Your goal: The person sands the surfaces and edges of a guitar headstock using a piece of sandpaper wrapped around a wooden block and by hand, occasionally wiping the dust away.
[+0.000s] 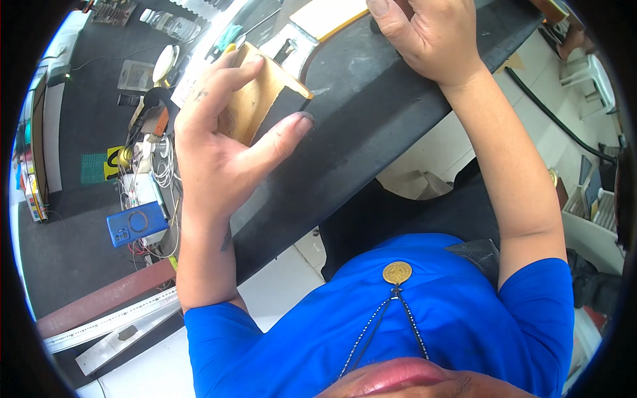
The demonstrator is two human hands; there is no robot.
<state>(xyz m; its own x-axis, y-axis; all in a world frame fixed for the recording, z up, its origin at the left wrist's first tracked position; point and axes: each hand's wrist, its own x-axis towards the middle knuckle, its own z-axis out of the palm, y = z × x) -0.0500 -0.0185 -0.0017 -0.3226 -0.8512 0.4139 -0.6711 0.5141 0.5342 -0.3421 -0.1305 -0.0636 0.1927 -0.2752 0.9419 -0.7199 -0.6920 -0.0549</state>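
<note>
My left hand [225,139] has its fingers over a tan, board-like piece [255,89] with a dark face on its right part, holding it above the black bench [358,113]. Its thumb reaches along the piece's lower right. My right hand [431,43] is at the top edge with curled fingers around something dark, mostly hidden. Between and behind my hands lie a white board with a yellow-orange edge [332,16] and small pale and dark items too tangled to name.
On the left are a blue phone [137,224], tangled cables, a green cutting mat [93,169], metal rulers [109,322] and a clear bottle [166,26]. At right are a white plastic stool [594,79], a black hose [557,116] and part of another person [570,43].
</note>
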